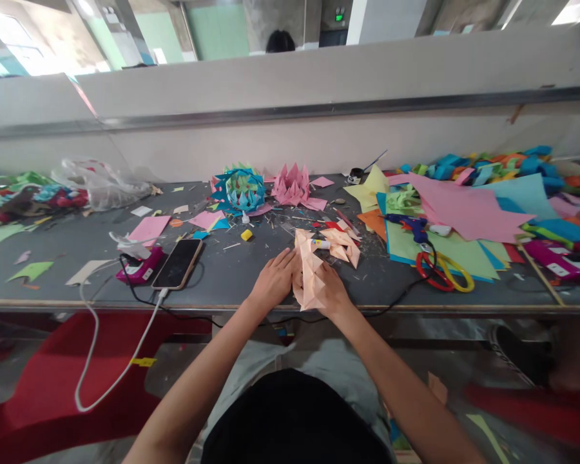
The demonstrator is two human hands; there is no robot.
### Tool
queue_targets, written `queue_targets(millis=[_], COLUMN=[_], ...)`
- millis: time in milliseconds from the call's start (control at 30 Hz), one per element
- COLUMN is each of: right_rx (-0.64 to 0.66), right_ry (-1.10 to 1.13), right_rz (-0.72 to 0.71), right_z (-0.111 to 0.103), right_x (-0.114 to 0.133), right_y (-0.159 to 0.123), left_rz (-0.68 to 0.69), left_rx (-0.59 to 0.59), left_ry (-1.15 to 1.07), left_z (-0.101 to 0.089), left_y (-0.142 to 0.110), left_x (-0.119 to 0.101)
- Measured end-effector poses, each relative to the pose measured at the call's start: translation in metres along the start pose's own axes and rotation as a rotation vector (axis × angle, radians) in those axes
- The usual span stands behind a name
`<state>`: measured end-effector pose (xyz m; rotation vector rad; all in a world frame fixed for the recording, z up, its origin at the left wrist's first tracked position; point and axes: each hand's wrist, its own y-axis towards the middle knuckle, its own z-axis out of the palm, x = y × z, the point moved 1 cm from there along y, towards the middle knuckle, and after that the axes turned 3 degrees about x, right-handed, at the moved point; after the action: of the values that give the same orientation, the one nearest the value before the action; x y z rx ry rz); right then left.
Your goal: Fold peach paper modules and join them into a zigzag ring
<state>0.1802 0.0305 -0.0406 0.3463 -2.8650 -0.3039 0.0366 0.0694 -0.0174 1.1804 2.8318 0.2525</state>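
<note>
A peach-coloured folded paper piece with pointed folds is held between my two hands at the table's front edge. My left hand presses its fingers together against the left side of the paper. On the other side, my right hand grips the paper, its fingertips mostly hidden behind the folds. Just beyond lie more peach folded pieces. Between them and the held paper a white tube, perhaps a glue stick, partly shows.
Blue-green and pink spiky paper models stand at the back. A phone charges beside a purple power strip at left. To the right are coloured sheets, a glue gun and red-and-yellow-handled scissors.
</note>
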Motion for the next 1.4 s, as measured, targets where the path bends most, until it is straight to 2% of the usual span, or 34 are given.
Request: queue_targets(millis=[167, 333, 500, 600, 733, 867, 1000, 1133, 1267, 1400], right_rx=[-0.02, -0.029, -0.055, -0.041, -0.025, -0.031, -0.042, -0.016, -0.006, -0.014], right_ry=[0.041, 0.021, -0.04, -0.046, -0.075, -0.068, -0.077, -0.073, -0.071, -0.068], right_rz=[0.021, 0.013, 0.039, 0.051, 0.074, 0.069, 0.093, 0.084, 0.077, 0.071], right_z=[0.005, 0.01, 0.012, 0.011, 0.006, 0.005, 0.008, 0.007, 0.003, 0.004], right_x=[-0.003, -0.004, -0.003, -0.001, 0.0, 0.001, 0.0, 0.001, 0.002, 0.0], right_y=[0.003, 0.005, 0.003, 0.004, 0.004, 0.003, 0.003, 0.003, 0.002, 0.002], left_rz=[0.029, 0.019, 0.031, 0.009, 0.027, -0.047, 0.024, -0.011, 0.018, 0.011], left_rx=[0.038, -0.009, 0.006, -0.016, 0.032, -0.03, 0.023, -0.03, 0.011, -0.002], left_ry=[0.001, -0.011, -0.006, -0.004, -0.015, -0.014, 0.012, 0.003, 0.008, 0.002], left_z=[0.0, 0.0, 0.0, 0.0, 0.002, 0.002, 0.002, 0.0, 0.002, 0.003], left_y=[0.0, 0.0, 0.001, 0.001, 0.002, 0.002, 0.001, 0.001, 0.002, 0.001], left_x=[0.0, 0.0, 0.001, 0.001, 0.0, 0.0, 0.0, 0.0, 0.0, 0.001])
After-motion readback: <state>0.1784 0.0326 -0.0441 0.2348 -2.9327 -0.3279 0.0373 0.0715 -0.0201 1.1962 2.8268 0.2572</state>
